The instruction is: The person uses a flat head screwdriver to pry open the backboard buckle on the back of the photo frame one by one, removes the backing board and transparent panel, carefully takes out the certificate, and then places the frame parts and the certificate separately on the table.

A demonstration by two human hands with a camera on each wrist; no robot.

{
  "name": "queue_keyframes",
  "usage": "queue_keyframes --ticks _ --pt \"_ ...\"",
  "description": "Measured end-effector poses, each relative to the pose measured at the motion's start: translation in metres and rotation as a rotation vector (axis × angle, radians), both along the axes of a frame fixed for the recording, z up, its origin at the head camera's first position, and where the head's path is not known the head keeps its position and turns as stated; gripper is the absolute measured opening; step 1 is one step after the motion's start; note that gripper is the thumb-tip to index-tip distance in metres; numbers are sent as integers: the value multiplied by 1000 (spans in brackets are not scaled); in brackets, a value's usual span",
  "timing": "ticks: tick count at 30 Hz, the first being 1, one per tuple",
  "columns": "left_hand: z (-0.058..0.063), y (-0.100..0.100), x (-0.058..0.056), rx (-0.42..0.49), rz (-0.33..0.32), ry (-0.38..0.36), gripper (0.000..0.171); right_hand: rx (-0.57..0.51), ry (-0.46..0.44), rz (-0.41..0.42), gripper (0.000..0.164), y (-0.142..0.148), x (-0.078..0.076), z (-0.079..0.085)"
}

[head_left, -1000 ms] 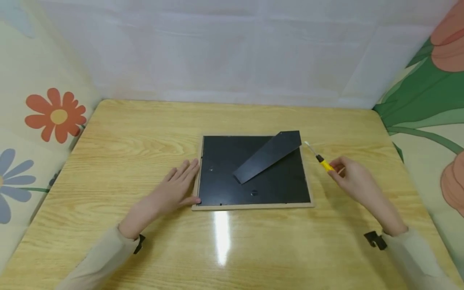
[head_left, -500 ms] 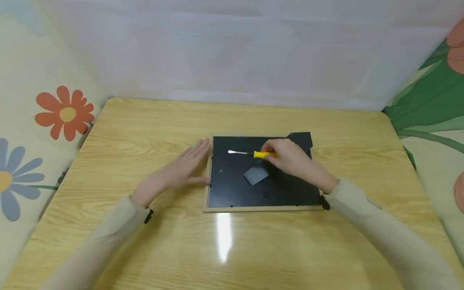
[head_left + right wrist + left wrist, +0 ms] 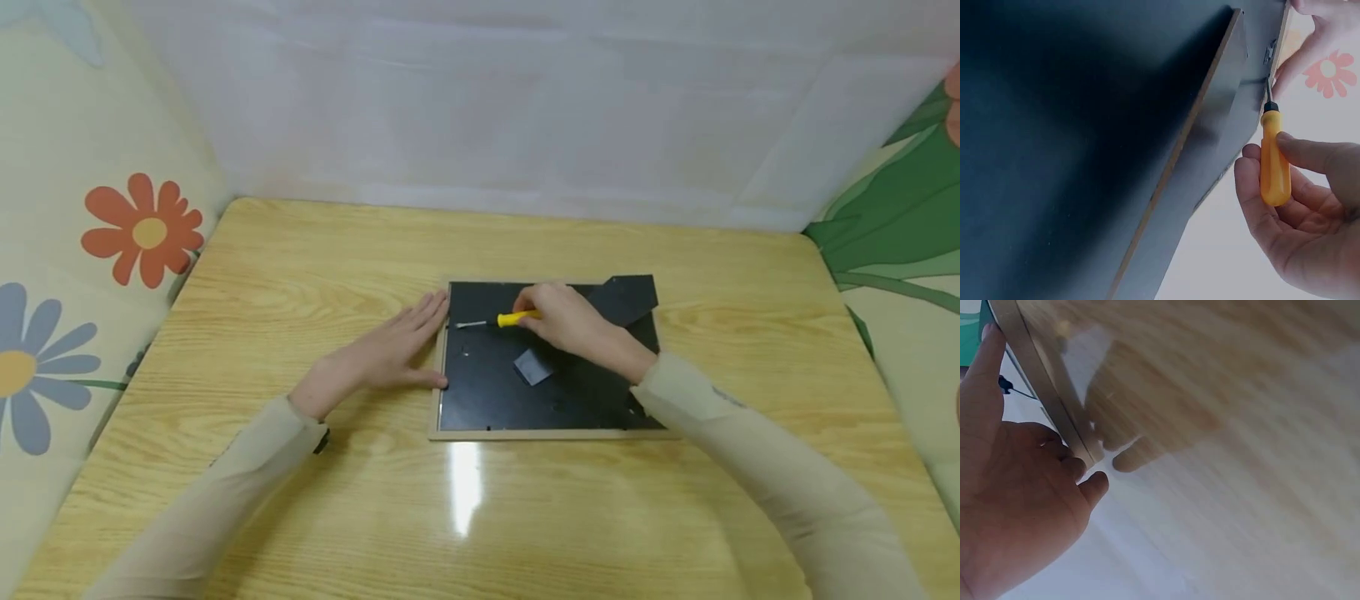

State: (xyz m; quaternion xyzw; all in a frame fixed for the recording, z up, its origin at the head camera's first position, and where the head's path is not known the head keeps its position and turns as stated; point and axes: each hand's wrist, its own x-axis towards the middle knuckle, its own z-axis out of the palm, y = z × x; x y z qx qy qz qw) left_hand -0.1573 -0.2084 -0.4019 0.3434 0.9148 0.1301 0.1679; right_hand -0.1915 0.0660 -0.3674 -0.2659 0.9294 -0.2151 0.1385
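A picture frame (image 3: 480, 433) with a wooden border lies face down on the table, its black backing board (image 3: 487, 400) upward. From the backing a black easel stand (image 3: 630, 293) slants out past the upper right corner; my right forearm and hand cover its middle. My right hand (image 3: 566, 321) pinches the yellow handle of a screwdriver (image 3: 1275, 159) between thumb and fingers. Its metal tip points left, close to the frame's left edge in the head view. My left hand (image 3: 397, 346) rests along that edge, fingers extended and thumb at the border.
The wood-grain table (image 3: 337, 250) reaches to a white cloth (image 3: 525, 108) hanging behind it. Flower-patterned panels (image 3: 142, 233) stand at both sides. Light glares off the tabletop (image 3: 465, 492) in front of the frame. A small metal fitting (image 3: 1270, 52) shows on the backing.
My right hand has carried the screwdriver from right of the frame leftward over the backing, its tip now near the left edge. My left hand has shifted farther up that edge.
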Motion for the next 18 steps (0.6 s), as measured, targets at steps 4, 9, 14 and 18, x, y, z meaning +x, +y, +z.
queue_keyframes --ticks 4,9,14,18 --pt "2 0 3 -1 10 -8 114 -15 0 15 19 -4 1 -3" --pt "4 1 3 -23 43 -28 115 -17 19 20 19 -7 2 -1" --pt "7 2 4 -62 47 -46 113 9 43 21 19 -11 6 4" --pt "8 3 6 -80 48 -60 112 19 40 3 19 -15 8 6"
